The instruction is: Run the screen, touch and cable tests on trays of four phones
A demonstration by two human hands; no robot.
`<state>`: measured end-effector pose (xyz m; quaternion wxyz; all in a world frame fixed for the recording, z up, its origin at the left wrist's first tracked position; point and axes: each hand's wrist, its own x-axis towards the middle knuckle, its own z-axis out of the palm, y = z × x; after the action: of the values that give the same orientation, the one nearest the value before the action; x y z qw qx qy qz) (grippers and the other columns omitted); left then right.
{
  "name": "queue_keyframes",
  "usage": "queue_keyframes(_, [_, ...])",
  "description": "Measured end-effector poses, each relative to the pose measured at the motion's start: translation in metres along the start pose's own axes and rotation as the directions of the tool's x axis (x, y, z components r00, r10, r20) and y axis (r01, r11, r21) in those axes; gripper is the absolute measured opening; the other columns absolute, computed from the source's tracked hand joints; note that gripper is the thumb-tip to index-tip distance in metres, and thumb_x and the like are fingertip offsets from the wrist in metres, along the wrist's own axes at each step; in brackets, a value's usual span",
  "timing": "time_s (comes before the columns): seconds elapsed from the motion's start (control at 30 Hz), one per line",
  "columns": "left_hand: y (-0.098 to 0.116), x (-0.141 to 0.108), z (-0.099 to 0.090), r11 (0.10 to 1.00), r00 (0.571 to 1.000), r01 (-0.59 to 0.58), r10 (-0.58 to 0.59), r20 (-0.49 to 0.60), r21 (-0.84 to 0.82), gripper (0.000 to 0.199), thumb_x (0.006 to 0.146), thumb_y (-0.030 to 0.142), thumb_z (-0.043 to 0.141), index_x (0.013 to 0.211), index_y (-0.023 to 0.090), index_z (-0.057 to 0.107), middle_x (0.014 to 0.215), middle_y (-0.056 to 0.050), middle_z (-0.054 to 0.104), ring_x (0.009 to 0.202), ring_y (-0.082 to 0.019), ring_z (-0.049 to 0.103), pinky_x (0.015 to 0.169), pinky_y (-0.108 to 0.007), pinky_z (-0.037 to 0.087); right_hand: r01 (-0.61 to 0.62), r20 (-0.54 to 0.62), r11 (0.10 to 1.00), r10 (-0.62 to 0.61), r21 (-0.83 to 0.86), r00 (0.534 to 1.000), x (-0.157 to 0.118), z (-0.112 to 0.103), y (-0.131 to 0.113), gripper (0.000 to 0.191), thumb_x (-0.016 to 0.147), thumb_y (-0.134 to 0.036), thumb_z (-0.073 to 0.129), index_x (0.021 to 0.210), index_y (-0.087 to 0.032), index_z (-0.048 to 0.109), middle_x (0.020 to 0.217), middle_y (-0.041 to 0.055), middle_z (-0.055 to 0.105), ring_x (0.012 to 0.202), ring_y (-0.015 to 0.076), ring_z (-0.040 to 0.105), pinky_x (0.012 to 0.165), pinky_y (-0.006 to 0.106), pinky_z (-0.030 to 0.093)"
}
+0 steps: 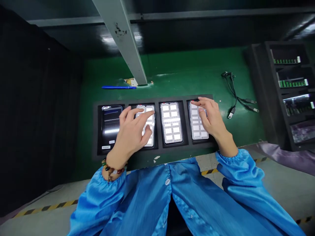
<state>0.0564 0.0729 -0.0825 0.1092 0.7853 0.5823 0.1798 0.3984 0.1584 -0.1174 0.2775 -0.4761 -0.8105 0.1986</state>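
Several smartphones lie in a row in a black foam tray (95, 131). The leftmost phone (110, 123) has a dark screen with small white labels near its lower edge. Over the second phone (149, 141) is my left hand (133, 127), fingers spread and holding nothing. The third phone (171, 123) glows with a grid of white blocks and has no hand on it. My right hand (210, 116) is at the rightmost phone (197, 127), fingers extended near its top edge, where a small red spot shows. That phone's right side is partly hidden by the hand.
A blue pen (118, 87) lies behind the tray, beside a grey metal post (130, 49). Black cables (233, 95) rest on the green bench (182, 72) at the right. A dark shelf rack (270, 95) with several compartments stands at the far right.
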Motion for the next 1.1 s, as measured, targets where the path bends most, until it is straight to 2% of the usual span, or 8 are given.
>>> queue_keyframes(0.2, [0.015,0.045,0.009,0.993,0.992,-0.111,0.109,0.060,0.034,0.053,0.099,0.018,0.048,0.148,0.017,0.069,0.122,-0.011,0.082,0.139,-0.034,0.062,0.136,-0.061,0.028,0.000,0.035,1.000,0.000,0.006,0.999,0.005,0.001,0.005,0.035,0.117,-0.043,0.038,0.133,-0.026,0.064,0.141,0.0107,0.078,0.147,0.0337,0.060,0.120,0.059,0.045])
queue_keyframes(0.33, [0.016,0.053,0.014,0.987,0.988,-0.133,0.125,0.087,0.093,0.054,0.099,0.017,0.048,0.149,0.013,0.068,0.124,-0.014,0.081,0.138,-0.036,0.062,0.136,-0.064,0.029,0.024,0.040,1.000,-0.023,-0.018,0.999,0.003,0.002,0.004,0.033,0.117,-0.038,0.038,0.132,-0.026,0.065,0.141,0.0097,0.079,0.149,0.0338,0.059,0.120,0.061,0.044])
queue_keyframes(0.57, [0.025,0.030,0.012,0.976,0.982,-0.154,0.134,0.135,0.156,0.055,0.097,0.016,0.053,0.150,0.018,0.067,0.127,-0.013,0.080,0.139,-0.038,0.063,0.136,-0.065,0.030,0.073,0.091,0.996,-0.068,-0.050,0.994,-0.017,-0.003,-0.006,0.033,0.114,-0.030,0.041,0.137,-0.027,0.066,0.141,0.0092,0.078,0.143,0.0326,0.063,0.114,0.058,0.048])
queue_keyframes(0.93, [0.048,-0.023,0.006,0.970,0.968,-0.206,0.183,0.170,0.130,0.054,0.100,0.015,0.055,0.153,0.017,0.063,0.146,-0.007,0.076,0.141,-0.036,0.065,0.133,-0.060,0.034,0.121,0.120,0.992,-0.117,-0.026,0.986,-0.068,-0.011,-0.025,0.037,0.111,-0.021,0.048,0.143,-0.029,0.065,0.138,0.0057,0.081,0.138,0.0334,0.068,0.107,0.057,0.051])
queue_keyframes(1.1, [0.049,-0.039,0.003,0.961,0.953,-0.262,0.244,0.178,0.084,0.053,0.098,0.017,0.058,0.151,0.020,0.065,0.147,-0.004,0.076,0.138,-0.035,0.067,0.130,-0.058,0.036,0.151,0.138,0.989,-0.150,0.003,0.979,-0.094,-0.015,-0.028,0.044,0.105,-0.015,0.053,0.145,-0.031,0.066,0.139,0.0044,0.081,0.138,0.0344,0.069,0.106,0.058,0.052])
